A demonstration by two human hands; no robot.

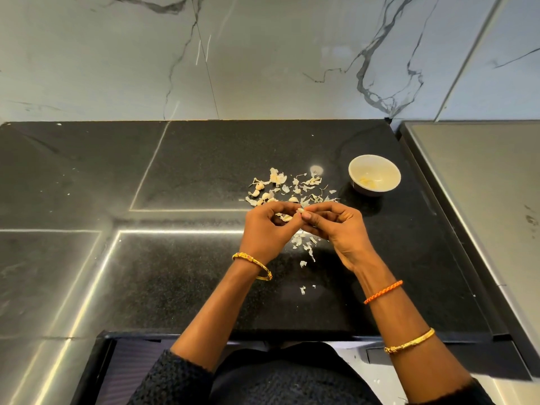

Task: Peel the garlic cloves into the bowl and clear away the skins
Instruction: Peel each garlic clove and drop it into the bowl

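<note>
Left hand [267, 226] and right hand [336, 226] pinch one garlic clove [300, 211] near the bowl [374, 175]; best to hold firmly and strip skin gently.

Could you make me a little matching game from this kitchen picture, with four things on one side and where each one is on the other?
Things:
1. bowl
2. garlic clove
3. orange band
4. loose skins

Places:
A. pinched between the fingers of both hands
B. on the right wrist
C. standing on the counter, far right of the pile
D. scattered on the counter under the hands

Pairs: 1-C, 2-A, 3-B, 4-D
</note>
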